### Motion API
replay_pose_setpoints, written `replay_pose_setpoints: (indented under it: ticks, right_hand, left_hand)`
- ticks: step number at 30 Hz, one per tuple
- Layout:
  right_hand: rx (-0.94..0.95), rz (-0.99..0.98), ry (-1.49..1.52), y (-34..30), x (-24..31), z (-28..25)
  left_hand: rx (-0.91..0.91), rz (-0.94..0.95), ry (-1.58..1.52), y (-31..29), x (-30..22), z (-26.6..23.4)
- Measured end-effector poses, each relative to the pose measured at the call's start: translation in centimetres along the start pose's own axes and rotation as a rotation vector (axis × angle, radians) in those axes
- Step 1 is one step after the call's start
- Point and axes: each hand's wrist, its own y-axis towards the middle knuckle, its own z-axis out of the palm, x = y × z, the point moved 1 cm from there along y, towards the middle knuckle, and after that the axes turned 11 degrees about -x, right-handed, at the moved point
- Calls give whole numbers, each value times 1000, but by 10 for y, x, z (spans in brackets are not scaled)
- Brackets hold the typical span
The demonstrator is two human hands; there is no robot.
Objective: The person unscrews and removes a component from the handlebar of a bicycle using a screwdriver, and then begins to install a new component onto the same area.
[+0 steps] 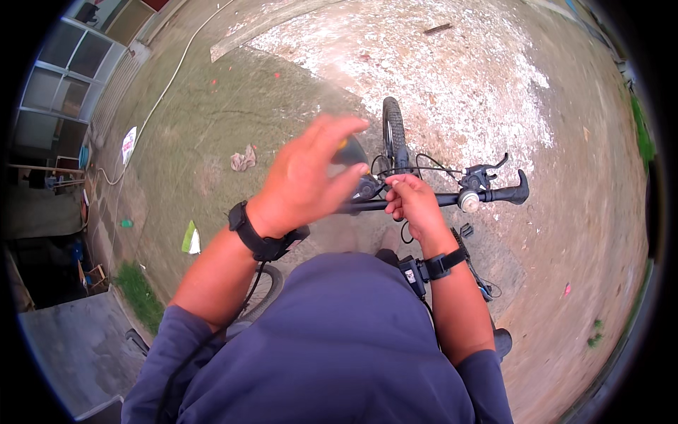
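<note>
Standing over a black bicycle handlebar [452, 199] with a rubber grip at its right end, the person pinches a thin black cable [395, 185] near the bar's middle with the right hand [412, 203], fingers clenched on it. The left hand [311, 180] hovers above the bar's left side, blurred, fingers spread and released, grasping nothing. A narrow knobby black front tyre [393, 131] points ahead over bare dirt ground [565, 247]. A crumpled pink rag [244, 160] lies well to the left.

head cam | looks steeply down from above | close over bicycle handlebar [452, 198] | ground beyond
</note>
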Motion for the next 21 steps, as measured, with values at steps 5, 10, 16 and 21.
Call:
replay_pose_setpoints:
  ticks: [5,10,16,21]
  right_hand:
    - [-17,-7,-94,-2,-3,1]
    - [-12,-10,-127,-2,-3,1]
    - [-23,3,-110,-3,-3,1]
    - [-38,34,-76,-3,-2,-1]
  left_hand:
    - [24,15,12,-1,0,4]
    - [2,32,9,-3,2,6]
    - [71,49,-34,0,-1,1]
    - [268,55,-229,10,3,-6]
